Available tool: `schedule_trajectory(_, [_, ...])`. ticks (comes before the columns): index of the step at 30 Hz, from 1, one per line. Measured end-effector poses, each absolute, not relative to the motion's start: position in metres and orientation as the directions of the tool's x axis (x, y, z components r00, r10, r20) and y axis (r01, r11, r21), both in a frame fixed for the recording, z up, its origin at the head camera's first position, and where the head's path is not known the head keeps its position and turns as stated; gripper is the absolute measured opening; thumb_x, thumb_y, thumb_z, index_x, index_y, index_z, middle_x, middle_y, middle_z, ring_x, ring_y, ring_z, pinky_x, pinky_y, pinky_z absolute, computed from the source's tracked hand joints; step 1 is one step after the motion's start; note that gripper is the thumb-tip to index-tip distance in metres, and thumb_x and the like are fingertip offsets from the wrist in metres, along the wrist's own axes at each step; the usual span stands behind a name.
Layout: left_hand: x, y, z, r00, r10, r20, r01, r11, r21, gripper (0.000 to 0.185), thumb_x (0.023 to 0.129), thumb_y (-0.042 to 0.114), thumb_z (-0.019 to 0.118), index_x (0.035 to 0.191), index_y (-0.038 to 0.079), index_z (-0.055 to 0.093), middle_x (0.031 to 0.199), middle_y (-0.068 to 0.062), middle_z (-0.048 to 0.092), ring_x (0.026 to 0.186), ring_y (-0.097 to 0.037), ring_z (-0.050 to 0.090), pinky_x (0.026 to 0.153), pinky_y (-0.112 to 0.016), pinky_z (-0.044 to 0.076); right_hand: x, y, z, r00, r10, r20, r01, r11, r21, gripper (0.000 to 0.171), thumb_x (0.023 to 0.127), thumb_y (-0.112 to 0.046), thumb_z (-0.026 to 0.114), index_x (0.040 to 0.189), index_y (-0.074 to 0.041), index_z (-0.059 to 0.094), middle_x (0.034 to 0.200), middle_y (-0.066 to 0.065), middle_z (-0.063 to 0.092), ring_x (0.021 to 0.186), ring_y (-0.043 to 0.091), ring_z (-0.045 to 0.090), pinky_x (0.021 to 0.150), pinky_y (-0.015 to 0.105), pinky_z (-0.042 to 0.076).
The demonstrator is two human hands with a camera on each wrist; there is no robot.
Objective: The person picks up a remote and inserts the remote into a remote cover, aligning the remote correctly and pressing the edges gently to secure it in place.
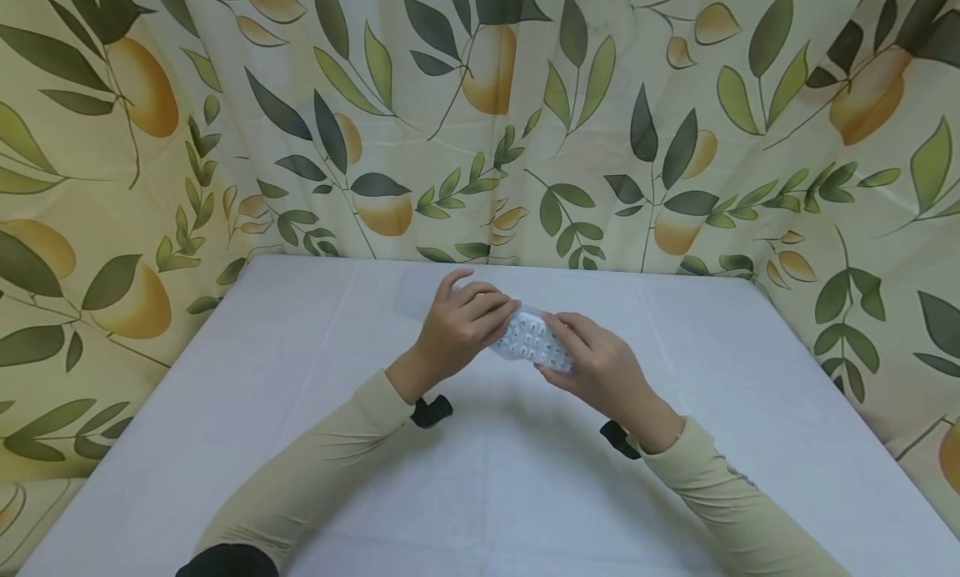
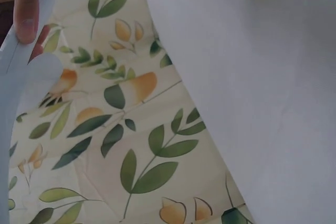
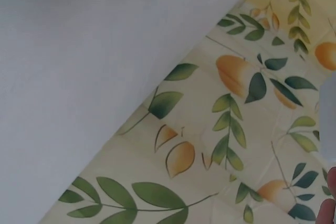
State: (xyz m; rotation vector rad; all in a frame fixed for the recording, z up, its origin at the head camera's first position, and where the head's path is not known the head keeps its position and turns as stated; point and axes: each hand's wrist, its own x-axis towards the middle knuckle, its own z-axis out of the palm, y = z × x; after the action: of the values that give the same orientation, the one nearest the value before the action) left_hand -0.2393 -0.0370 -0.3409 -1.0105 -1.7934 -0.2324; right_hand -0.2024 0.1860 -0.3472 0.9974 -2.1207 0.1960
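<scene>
**White, knobbly piece (image 1: 528,340) held between my two hands**

The piece sits just above the centre of the head view, its face set with rows of small raised white shapes, tilted so that its right end dips lower. My left hand (image 1: 463,322) grips its left end, fingers bent over the edge and the index finger lifted in a crook. My right hand (image 1: 602,356) pinches the right end, thumb below and fingers above. In my left wrist view, my thumb presses on a pale, round-lobed edge at the upper left; in my right wrist view, only a pale corner and a bit of finger show at the right edge.

Beyond my left hand in the head view lies a faint see-through sheet (image 1: 411,295); I cannot tell whether it joins the piece. Black bands (image 1: 432,412) show at my wrists, below pale sleeves (image 1: 315,460). Under my arms spreads the white tabletop (image 1: 480,485), and a leaf-and-fruit curtain (image 1: 517,164) fills the top of the frame. A dark rounded thing (image 1: 228,562) juts in at the lower left.
</scene>
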Motion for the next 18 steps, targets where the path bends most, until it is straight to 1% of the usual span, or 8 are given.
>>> schedule_trajectory(2, [-0.239, -0.038, -0.339, -0.137, 0.542, 0.829, 0.711, 0.637, -0.298, 0.023, 0.078, 0.016, 0.076, 0.100, 0.012, 0.074, 0.093, 0.001, 0.073, 0.089, -0.015, 0.063, 0.095, -0.044, 0.043, -0.203, 0.187, -0.347, -0.400, -0.588, 0.703, -0.698, 0.693, 0.183, 0.067, 0.056, -0.021, 0.089, 0.112, 0.005, 0.063, 0.096, 0.018, 0.065, 0.079, 0.028, 0.067, 0.067, 0.036, 0.057])
schedule_trajectory(5, [-0.240, -0.040, -0.339, -0.176, 0.576, 0.798, 0.705, 0.639, -0.306, 0.026, 0.081, 0.021, 0.072, 0.106, 0.012, 0.073, 0.097, 0.000, 0.072, 0.092, -0.017, 0.063, 0.097, -0.046, 0.041, -0.205, 0.190, -0.348, -0.396, -0.586, 0.707, -0.683, 0.703, 0.200, 0.067, 0.056, -0.020, 0.089, 0.113, 0.003, 0.063, 0.097, 0.017, 0.066, 0.080, 0.029, 0.066, 0.066, 0.038, 0.057])
schedule_trajectory(8, [-0.240, -0.045, -0.343, -0.246, 0.618, 0.747, 0.695, 0.649, -0.309, 0.042, 0.081, 0.036, 0.069, 0.116, 0.012, 0.067, 0.105, -0.002, 0.069, 0.100, -0.019, 0.060, 0.101, -0.050, 0.038, -0.208, 0.195, -0.349, -0.402, -0.589, 0.701, -0.666, 0.714, 0.217, 0.068, 0.056, -0.022, 0.089, 0.114, 0.003, 0.063, 0.098, 0.017, 0.065, 0.081, 0.029, 0.065, 0.065, 0.037, 0.056])
schedule_trajectory(11, [-0.240, -0.050, -0.348, -0.300, 0.653, 0.695, 0.678, 0.659, -0.326, 0.063, 0.076, 0.051, 0.069, 0.126, 0.014, 0.060, 0.115, -0.003, 0.065, 0.108, -0.021, 0.056, 0.104, -0.053, 0.034, -0.209, 0.200, -0.350, -0.423, -0.590, 0.688, -0.647, 0.728, 0.226, 0.069, 0.057, -0.026, 0.087, 0.114, 0.003, 0.062, 0.099, 0.017, 0.065, 0.084, 0.030, 0.063, 0.066, 0.037, 0.054])
schedule_trajectory(12, [-0.241, -0.051, -0.350, -0.306, 0.660, 0.687, 0.664, 0.664, -0.342, 0.063, 0.077, 0.050, 0.069, 0.127, 0.014, 0.059, 0.116, -0.004, 0.065, 0.110, -0.021, 0.056, 0.104, -0.053, 0.034, -0.210, 0.201, -0.350, -0.431, -0.589, 0.684, -0.644, 0.732, 0.224, 0.070, 0.058, -0.028, 0.087, 0.115, 0.004, 0.062, 0.100, 0.017, 0.065, 0.085, 0.030, 0.063, 0.066, 0.037, 0.054])
schedule_trajectory(14, [-0.242, -0.052, -0.353, -0.296, 0.665, 0.686, 0.640, 0.671, -0.374, 0.056, 0.080, 0.043, 0.069, 0.127, 0.014, 0.059, 0.117, -0.004, 0.065, 0.110, -0.021, 0.056, 0.105, -0.051, 0.034, -0.210, 0.202, -0.350, -0.452, -0.587, 0.672, -0.643, 0.736, 0.210, 0.070, 0.059, -0.028, 0.085, 0.116, 0.004, 0.061, 0.101, 0.018, 0.065, 0.087, 0.031, 0.062, 0.069, 0.039, 0.052])
schedule_trajectory(16, [-0.244, -0.052, -0.355, -0.270, 0.657, 0.704, 0.612, 0.681, -0.401, 0.047, 0.081, 0.032, 0.071, 0.124, 0.014, 0.061, 0.115, -0.003, 0.066, 0.109, -0.020, 0.058, 0.104, -0.049, 0.037, -0.209, 0.203, -0.349, -0.480, -0.583, 0.655, -0.648, 0.740, 0.184, 0.069, 0.062, -0.028, 0.083, 0.117, 0.004, 0.060, 0.103, 0.018, 0.065, 0.089, 0.031, 0.062, 0.071, 0.039, 0.053])
schedule_trajectory(18, [-0.245, -0.051, -0.356, -0.235, 0.636, 0.735, 0.586, 0.696, -0.416, 0.039, 0.080, 0.022, 0.074, 0.117, 0.013, 0.066, 0.110, -0.002, 0.069, 0.105, -0.019, 0.061, 0.102, -0.045, 0.041, -0.209, 0.203, -0.349, -0.520, -0.570, 0.635, -0.655, 0.744, 0.132, 0.065, 0.065, -0.025, 0.082, 0.118, 0.004, 0.059, 0.105, 0.018, 0.064, 0.089, 0.031, 0.063, 0.073, 0.040, 0.055])
